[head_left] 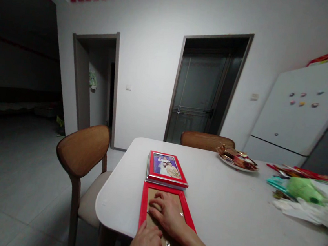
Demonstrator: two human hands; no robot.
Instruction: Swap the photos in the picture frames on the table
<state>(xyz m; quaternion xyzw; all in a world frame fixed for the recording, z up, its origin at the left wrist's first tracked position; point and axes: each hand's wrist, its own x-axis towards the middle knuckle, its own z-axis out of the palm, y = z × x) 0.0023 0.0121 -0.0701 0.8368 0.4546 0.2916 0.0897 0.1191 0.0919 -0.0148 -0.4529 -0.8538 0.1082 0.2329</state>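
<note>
A red picture frame (145, 200) lies face down on the white table, its tan backing board (175, 197) showing with small metal clips. My right hand (167, 212) rests on the upper part of the backing, fingers spread and slightly bent. Lower down, at the frame's left edge, is my left hand (147, 241), its thumb pointing up along the red border; what its fingers hold, if anything, is hidden. Just beyond the frame sits a stack of frames, the top one a red-edged photo frame (166, 166) with a picture of people.
A plate of wrapped items (237, 167) stands at the table's far side. Plastic bags and a green thing (304, 189) lie at the right. Wooden chairs stand at the left (85, 149) and beyond the table (206, 140). A fridge (298, 110) is at the right.
</note>
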